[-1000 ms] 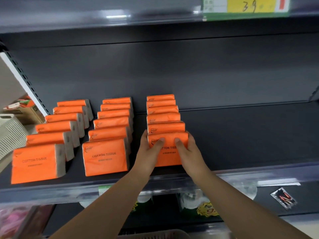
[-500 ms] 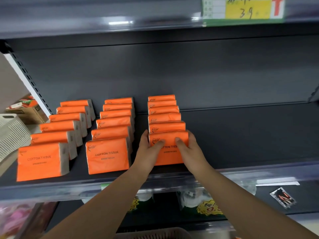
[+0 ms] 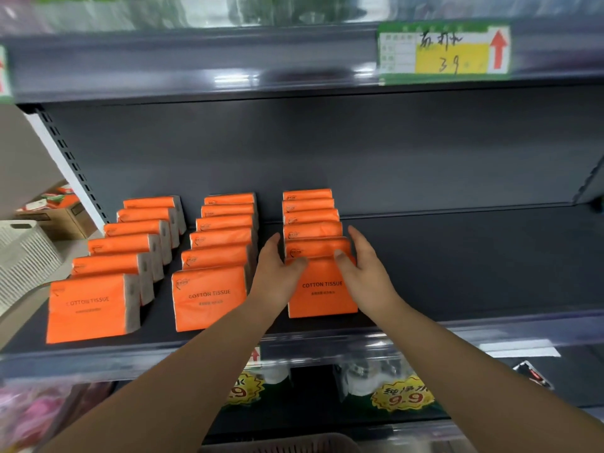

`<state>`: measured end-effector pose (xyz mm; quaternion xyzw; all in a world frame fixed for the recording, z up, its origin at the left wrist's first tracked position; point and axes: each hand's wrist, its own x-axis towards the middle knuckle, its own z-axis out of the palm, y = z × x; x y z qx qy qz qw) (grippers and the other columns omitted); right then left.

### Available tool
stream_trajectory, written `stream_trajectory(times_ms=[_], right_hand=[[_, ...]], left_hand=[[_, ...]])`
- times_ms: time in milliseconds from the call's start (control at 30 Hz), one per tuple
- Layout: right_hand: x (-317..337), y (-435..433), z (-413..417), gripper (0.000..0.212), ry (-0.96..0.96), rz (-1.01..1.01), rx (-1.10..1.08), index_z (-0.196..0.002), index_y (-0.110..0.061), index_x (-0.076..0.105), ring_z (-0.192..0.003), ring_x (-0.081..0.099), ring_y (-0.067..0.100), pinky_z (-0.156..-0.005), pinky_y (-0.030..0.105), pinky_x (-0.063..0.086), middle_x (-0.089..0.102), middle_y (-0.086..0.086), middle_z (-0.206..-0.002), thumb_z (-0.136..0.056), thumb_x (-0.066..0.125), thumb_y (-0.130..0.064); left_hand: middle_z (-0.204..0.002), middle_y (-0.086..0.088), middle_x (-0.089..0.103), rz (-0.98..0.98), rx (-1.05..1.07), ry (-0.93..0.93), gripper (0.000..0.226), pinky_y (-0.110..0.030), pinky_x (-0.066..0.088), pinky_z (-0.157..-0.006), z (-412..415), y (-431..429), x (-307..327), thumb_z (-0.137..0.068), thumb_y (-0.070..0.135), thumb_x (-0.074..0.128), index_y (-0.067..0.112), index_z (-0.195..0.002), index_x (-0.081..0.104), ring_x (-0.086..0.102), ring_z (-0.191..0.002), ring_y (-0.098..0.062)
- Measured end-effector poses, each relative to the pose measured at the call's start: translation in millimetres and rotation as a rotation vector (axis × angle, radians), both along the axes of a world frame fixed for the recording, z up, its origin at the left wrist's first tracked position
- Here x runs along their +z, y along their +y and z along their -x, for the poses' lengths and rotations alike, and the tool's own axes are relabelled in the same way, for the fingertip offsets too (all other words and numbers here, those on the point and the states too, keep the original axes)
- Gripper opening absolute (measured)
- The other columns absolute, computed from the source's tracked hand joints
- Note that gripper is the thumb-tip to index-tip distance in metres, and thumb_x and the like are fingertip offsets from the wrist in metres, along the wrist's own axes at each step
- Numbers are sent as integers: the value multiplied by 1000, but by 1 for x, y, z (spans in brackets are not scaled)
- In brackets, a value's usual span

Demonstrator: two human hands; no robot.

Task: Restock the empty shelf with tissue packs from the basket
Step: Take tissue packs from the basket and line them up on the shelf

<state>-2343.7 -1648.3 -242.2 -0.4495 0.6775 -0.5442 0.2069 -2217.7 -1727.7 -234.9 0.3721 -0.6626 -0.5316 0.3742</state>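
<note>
1. Left hand (image 3: 279, 273) lies flat against the left side of the front tissue pack (image 3: 322, 289). Its fingers are straight, and its thumb rests across the pack's upper front edge, so I read it as pressing rather than wrapping.
2. On the other side, the right hand (image 3: 364, 269) does the same: straight fingers along the pack's right side, thumb on the top front edge.
3. That pack stands upright at the head of the right row (image 3: 310, 217), which I count as six packs deep. It touches the pack behind it.
4. I see a dark grey, matte shelf (image 3: 474, 263). The middle row (image 3: 209, 299) and the left row (image 3: 98, 305) stand on its left half, six packs each, with narrow dark lanes between the rows.
5. To the right of the right row, the same dark deck runs on as far as the side bracket (image 3: 588, 188).
6. A clear front rail (image 3: 490, 338) runs along the lip under both forearms. Overhead is the upper shelf (image 3: 196, 67), carrying a price tag (image 3: 444, 53). A slotted upright (image 3: 68, 165) closes the left end.
7. Past that upright I see a white slatted crate (image 3: 23, 256) and a cardboard box (image 3: 62, 220).
8. Yellow 9.9 stickers (image 3: 402, 397) show on the level below.
9. At the bottom edge I can make out only the grey rim of the basket (image 3: 281, 444), and it is blurred.
</note>
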Motion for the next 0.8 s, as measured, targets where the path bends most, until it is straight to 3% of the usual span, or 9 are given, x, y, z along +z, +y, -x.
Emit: stream_trajectory(times_ms=[100,167,267,333,400,467,533,633,800], right_hand=[[12,1,-4,54,86,-29,6,-150,-21,25,-141,23,9,-113,28,26,31,-9,-148,-100,46,-24],[19,2,-7,56,147,-32,3,-150,-20,23,-147,11,14,-120,40,16,24,-1,-157,-100,46,-23],[29,5,-11,56,268,-33,-4,-151,-19,23,-148,6,15,-121,41,6,21,0,-159,-99,46,-22],[34,8,-14,56,358,-49,-16,-151,-20,24,-148,4,15,-121,37,0,18,0,-160,-99,46,-22],[39,12,-16,56,451,-70,-42,-150,-21,25,-149,3,15,-118,35,-2,16,0,-160,-98,46,-24],[44,17,-20,56,532,-89,-66,-150,-23,25,-149,2,14,-118,35,-3,14,-2,-161,-98,45,-26],[48,22,-26,57,598,-110,-82,-150,-25,23,-148,0,13,-118,35,-5,11,-3,-161,-98,44,-31],[52,32,-35,63,695,-159,-94,-152,-26,15,-148,-5,13,-119,38,-6,4,-4,-162,-97,43,-38],[55,46,-53,74,824,-239,-110,-153,-24,3,-148,-12,17,-119,41,-8,-8,-2,-162,-95,44,-44]], left_hand=[[-81,25,44,73,14,-45,39,2,38,-49,-1,5,13,-87,0,60,36,-86,43,49,-58,29],[-79,25,43,143,38,-64,47,4,36,-52,-3,6,19,-84,-4,61,39,-80,41,46,-60,33],[-91,25,44,238,56,-118,40,4,33,-67,-8,7,27,-83,0,62,29,-107,50,46,-77,27],[-100,24,41,274,45,-165,51,0,30,-78,-12,9,32,-84,5,62,18,-131,49,38,-96,15],[-104,26,39,366,36,-207,56,6,25,-78,-19,13,38,-84,5,63,13,-137,46,31,-105,10],[-121,16,42,478,20,-288,61,5,16,-86,-27,19,42,-85,7,63,12,-141,42,31,-115,4],[-141,3,40,559,9,-380,64,-2,14,-98,-35,24,46,-86,12,62,12,-144,36,30,-131,-6],[-155,-6,28,643,24,-545,70,-32,18,-119,-51,31,49,-88,26,60,14,-149,27,21,-144,-18],[-160,-4,14,832,84,-844,74,-46,8,-120,-73,44,51,-89,41,51,21,-152,17,6,-148,-22]])
